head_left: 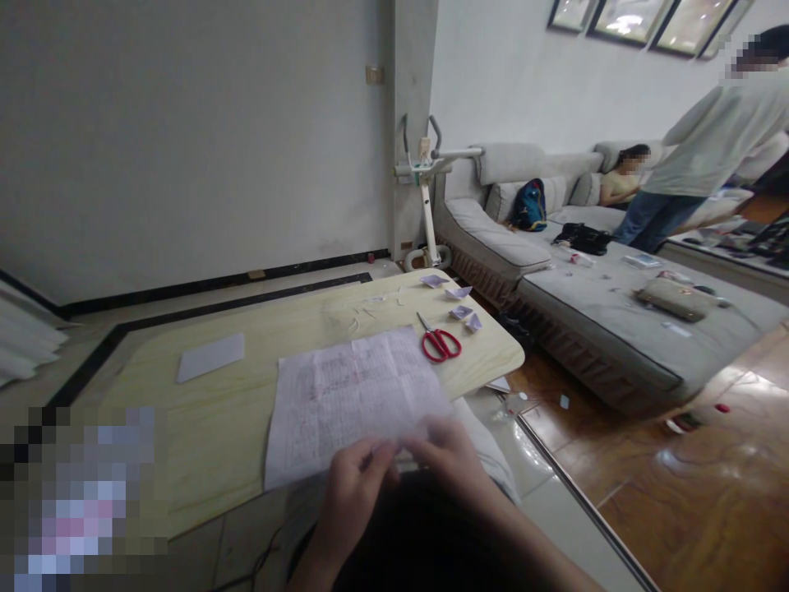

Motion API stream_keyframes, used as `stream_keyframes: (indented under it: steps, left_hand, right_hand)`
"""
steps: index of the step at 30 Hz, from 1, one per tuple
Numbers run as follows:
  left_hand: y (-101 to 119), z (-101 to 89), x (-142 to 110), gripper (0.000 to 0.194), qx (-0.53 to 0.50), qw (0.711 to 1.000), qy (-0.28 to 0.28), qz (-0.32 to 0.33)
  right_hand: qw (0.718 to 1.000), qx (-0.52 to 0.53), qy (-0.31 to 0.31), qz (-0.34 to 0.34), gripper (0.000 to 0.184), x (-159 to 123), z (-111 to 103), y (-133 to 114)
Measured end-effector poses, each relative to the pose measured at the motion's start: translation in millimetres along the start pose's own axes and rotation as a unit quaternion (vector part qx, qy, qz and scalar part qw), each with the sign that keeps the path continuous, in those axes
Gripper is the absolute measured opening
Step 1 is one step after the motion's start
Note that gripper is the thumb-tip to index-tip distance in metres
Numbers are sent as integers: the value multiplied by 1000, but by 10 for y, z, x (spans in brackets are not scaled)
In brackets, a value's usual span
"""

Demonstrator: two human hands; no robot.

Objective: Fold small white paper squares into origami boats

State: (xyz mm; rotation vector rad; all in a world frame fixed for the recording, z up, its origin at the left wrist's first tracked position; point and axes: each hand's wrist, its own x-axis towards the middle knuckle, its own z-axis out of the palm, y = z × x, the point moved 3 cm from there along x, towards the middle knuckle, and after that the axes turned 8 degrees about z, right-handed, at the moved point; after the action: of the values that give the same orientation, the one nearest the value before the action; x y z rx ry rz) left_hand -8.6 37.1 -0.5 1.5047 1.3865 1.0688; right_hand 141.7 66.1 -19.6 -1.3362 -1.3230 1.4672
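Both hands meet low over the table's near edge, just in front of a large creased printed sheet [345,386]. The fingers of my left hand [361,473] are pinched together. Opposite it, my right hand [447,452] is also closed and smeared by motion. Something small and pale may be between the fingertips, but blur hides what it is. Beyond the sheet's far right corner lie red-handled scissors [440,343], blades pointing away. Past them, several small folded paper boats [459,312] rest near the table's right end. Thin paper strips [370,312] are scattered at the far side.
The pale wooden table [246,436] carries a white paper pad [211,358] on the left. A grey sofa [592,321] holding bags stands to the right. One person [708,148] stands there and another [622,181] sits. Exercise equipment [426,205] is by the wall.
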Motion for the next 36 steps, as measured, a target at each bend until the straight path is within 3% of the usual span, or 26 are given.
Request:
stream_keyframes:
  steps: [8, 14, 23, 30, 36]
  left_hand:
    - [-94, -91, 12, 42, 29, 996, -86, -5]
    - [-67, -105, 5, 42, 18, 996, -77, 29]
    - [-112, -51, 0, 42, 25, 996, -86, -15]
    - [-74, -30, -24, 35, 31, 999, -30, -21]
    - [-20, 11, -31, 45, 29, 996, -86, -16]
  right_hand:
    - [1000, -6, -9, 27, 38, 1, -36, 84]
    - [999, -18, -31, 25, 49, -19, -53, 13]
    - [998, 3, -59, 19, 51, -60, -43, -39]
    - [988, 89, -125, 36, 34, -106, 75, -53]
    - [993, 102, -61, 18, 32, -100, 38, 40]
